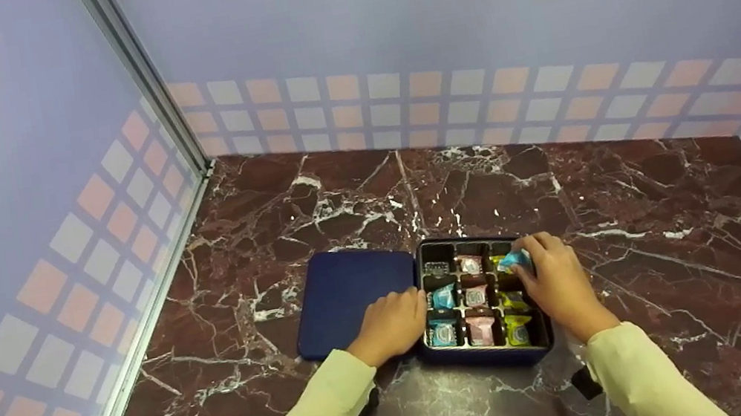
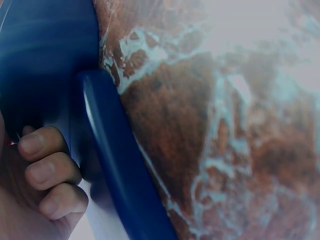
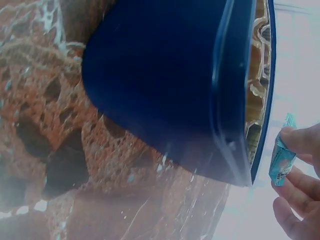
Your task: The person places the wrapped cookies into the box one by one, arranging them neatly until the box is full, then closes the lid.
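A dark blue tin point(image 1: 489, 354) stands on the table with its divided tray facing up. Wrapped sweets sit in its compartments: blue ones such as the blue sweet point(image 1: 443, 333) on the left, a column with the pink sweet point(image 1: 481, 329) in the middle, a column with the yellow-green sweet point(image 1: 517, 329) on the right. My right hand point(image 1: 564, 285) pinches a blue wrapped sweet point(image 3: 282, 161) between thumb and fingers, above the far right compartment, where some yellow wrapper shows. With curled fingers my left hand point(image 1: 393, 323) holds the tin's left side; in the left wrist view its fingertips point(image 2: 42, 172) lie against the wall.
The tin's blue lid point(image 1: 351, 294) lies flat on the table directly left of the tin. No sweet shows in the far left compartment. The dark red marble-patterned table point(image 1: 656, 250) is bounded by printed panels at the left, back and right.
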`<state>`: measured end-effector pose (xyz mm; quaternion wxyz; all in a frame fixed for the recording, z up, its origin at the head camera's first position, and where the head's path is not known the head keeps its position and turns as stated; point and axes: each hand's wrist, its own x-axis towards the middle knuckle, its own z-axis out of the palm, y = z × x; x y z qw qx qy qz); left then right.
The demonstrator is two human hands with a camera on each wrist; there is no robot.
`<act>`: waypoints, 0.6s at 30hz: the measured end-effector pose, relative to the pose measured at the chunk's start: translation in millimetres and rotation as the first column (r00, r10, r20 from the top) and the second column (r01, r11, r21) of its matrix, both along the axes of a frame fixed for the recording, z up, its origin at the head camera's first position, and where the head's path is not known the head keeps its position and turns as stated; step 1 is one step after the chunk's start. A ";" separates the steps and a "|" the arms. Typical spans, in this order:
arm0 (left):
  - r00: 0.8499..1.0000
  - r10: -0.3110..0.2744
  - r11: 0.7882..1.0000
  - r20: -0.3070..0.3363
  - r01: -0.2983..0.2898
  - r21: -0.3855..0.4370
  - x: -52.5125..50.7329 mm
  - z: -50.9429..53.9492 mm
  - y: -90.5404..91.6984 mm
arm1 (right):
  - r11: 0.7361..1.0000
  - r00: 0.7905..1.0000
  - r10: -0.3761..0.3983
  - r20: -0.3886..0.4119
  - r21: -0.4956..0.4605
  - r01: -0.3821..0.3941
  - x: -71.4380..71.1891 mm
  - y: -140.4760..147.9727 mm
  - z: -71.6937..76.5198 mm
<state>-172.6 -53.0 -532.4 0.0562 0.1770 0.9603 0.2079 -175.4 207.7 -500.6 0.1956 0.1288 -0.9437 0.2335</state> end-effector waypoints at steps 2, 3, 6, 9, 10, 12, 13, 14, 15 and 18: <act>1.000 0.000 1.000 0.001 0.000 0.002 0.0 -0.3 0.0 | 1.000 1.000 0.006 -0.006 0.015 -0.006 -0.6 -2.9 0.3; 1.000 0.001 1.000 0.001 -0.001 0.001 0.1 -0.4 0.0 | 1.000 1.000 0.008 -0.008 0.022 -0.007 -0.8 -4.4 0.4; 1.000 0.001 1.000 0.000 -0.001 0.000 0.1 -0.5 0.0 | 0.999 1.000 0.016 -0.009 0.040 -0.016 -1.9 -9.8 0.9; 1.000 0.006 1.000 -0.005 -0.006 -0.005 0.3 -0.5 0.0 | 0.998 1.000 0.029 -0.002 0.052 -0.029 -2.8 -15.7 2.2; 1.000 0.007 1.000 -0.006 -0.007 -0.005 0.4 -0.5 0.0 | 0.998 0.999 0.035 0.000 0.053 -0.035 -3.1 -17.8 2.9; 1.000 0.009 1.000 -0.010 -0.009 -0.009 0.7 -0.6 0.0 | 0.998 0.999 0.045 0.001 0.054 -0.045 -3.8 -21.5 3.8; 1.000 0.009 1.000 -0.007 -0.009 -0.006 0.7 -0.5 0.0 | 0.997 0.999 0.049 -0.001 0.054 -0.049 -4.1 -23.2 4.2; 1.000 0.010 1.000 -0.005 -0.010 -0.004 0.7 -0.4 0.0 | 0.997 0.999 0.053 -0.005 0.052 -0.053 -4.5 -24.8 4.4; 1.000 0.009 1.000 -0.002 -0.009 -0.003 0.8 -0.1 0.1 | 0.997 0.998 0.058 -0.009 0.048 -0.058 -4.7 -26.2 4.7; 1.000 0.006 1.000 0.009 -0.006 0.003 0.6 0.8 -0.1 | 0.997 0.997 0.074 -0.014 0.034 -0.073 -6.0 -30.0 4.6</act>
